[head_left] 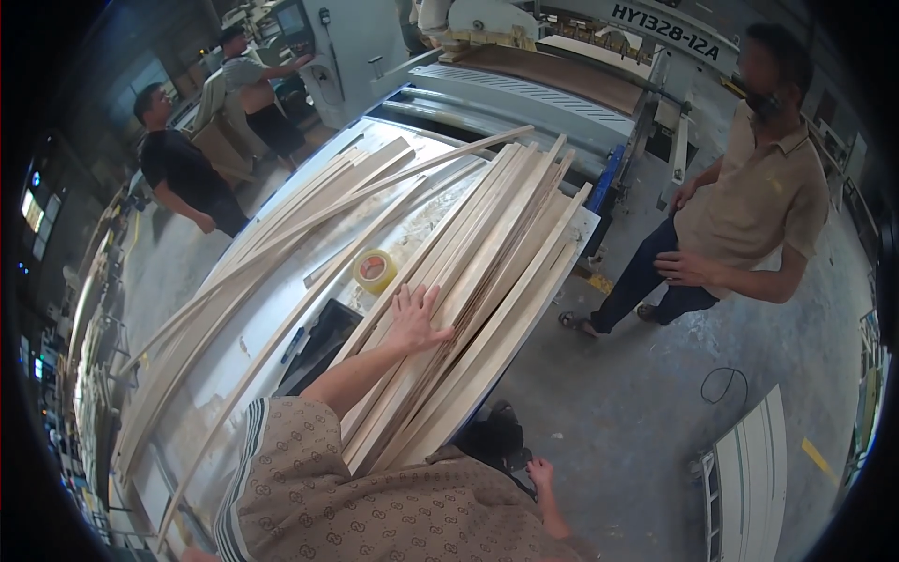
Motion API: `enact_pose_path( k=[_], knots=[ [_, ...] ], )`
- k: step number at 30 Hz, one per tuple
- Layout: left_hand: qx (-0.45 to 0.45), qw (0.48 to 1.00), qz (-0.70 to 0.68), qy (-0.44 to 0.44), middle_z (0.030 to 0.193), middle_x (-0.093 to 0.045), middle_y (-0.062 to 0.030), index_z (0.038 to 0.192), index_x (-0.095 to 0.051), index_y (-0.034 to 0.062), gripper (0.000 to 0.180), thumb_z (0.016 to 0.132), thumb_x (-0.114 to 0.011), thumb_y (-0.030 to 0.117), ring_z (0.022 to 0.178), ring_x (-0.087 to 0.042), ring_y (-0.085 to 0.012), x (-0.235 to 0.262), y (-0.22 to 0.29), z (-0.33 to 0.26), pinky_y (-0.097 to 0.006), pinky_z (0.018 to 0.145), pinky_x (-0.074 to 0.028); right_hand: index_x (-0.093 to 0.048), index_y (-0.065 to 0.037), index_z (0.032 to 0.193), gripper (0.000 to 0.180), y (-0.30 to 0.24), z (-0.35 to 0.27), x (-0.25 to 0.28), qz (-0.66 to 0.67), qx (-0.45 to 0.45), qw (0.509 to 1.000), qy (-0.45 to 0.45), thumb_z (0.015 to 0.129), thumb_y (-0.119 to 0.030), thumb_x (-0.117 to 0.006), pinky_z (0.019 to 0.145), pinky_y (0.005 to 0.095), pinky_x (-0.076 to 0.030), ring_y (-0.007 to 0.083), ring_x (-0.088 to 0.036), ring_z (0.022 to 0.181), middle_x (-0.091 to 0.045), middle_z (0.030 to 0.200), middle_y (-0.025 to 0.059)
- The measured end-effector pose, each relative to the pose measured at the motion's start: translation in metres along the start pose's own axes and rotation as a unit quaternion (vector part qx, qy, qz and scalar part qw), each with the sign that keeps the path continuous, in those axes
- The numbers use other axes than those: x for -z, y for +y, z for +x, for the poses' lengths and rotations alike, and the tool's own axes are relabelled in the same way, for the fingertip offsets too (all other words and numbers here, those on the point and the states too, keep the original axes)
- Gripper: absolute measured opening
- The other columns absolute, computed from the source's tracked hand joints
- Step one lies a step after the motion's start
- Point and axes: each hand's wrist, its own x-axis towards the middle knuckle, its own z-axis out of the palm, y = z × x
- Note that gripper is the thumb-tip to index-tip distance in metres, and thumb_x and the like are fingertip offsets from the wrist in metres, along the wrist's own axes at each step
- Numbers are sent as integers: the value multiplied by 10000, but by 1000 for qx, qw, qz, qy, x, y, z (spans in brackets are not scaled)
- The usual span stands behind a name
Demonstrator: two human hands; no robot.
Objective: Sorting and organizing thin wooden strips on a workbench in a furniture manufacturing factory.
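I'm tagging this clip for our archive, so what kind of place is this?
Most likely a woodworking shop or factory floor. The left hand rests on a stack of thin wood strips on a long worktable, with a large industrial machine behind it.

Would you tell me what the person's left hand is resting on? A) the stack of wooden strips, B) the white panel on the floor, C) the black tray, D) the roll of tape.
A: the left hand lies flat with fingers spread on the stack of wooden strips; the tape roll sits apart on the table, beyond the hand.
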Motion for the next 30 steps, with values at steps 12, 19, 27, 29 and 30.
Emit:
enact_pose_path(
  k=[12, 19, 27, 29, 30],
  knots=[
    [-2, 1000, 1, -4, 1527, -253, -206, 1510, -221, 155, 981, 740, -662, 573, 1418, -111, -493, -1, -2, -1, -589, 1152, -99, -687, 3, 977, 236, 3, 3, 1, -2, -3, 1000, -9, 851, -187, -626, 504, 296, -483, 140, -598, 579, -658, 707, 90],
    [5, 1000, 2, -2, 1522, -260, -201, 1507, -230, 155, 983, 733, -666, 575, 1416, -118, -494, -3, -5, 0, -602, 1144, -111, -674, -14, 1047, 267, -4, 0, 1, -6, -13, 1000, -25, 874, -211, -621, 555, 301, -517, 154, -656, 673, -688, 809, 84],
    [-2, 1000, 9, 9, 1514, -266, -212, 1504, -237, 161, 979, 733, -659, 591, 1409, -132, -500, -7, -9, -2, -605, 1141, -112, -680, -27, 1051, 260, 0, 5, 1, -31, -25, 999, -35, 888, -218, -616, 557, 301, -524, 152, -672, 695, -694, 819, 76],
    [-10, 1000, 1, 6, 1516, -264, -218, 1510, -223, 160, 1000, 726, -654, 608, 1405, -131, -509, -7, -6, 2, -611, 1136, -110, -692, -48, 1034, 243, 29, 17, -3, -98, 102, 989, -29, 895, -231, -609, 541, 304, -520, 145, -668, 668, -693, 801, 66],
    [-12, 1000, -2, 6, 1518, -262, -224, 1516, -209, 159, 1022, 720, -648, 626, 1401, -130, -518, -7, -7, 2, -617, 1131, -109, -692, -48, 1034, 243, 30, 19, -3, -99, 104, 989, -30, 895, -231, -609, 541, 304, -520, 145, -668, 668, -693, 801, 66]
  ],
)
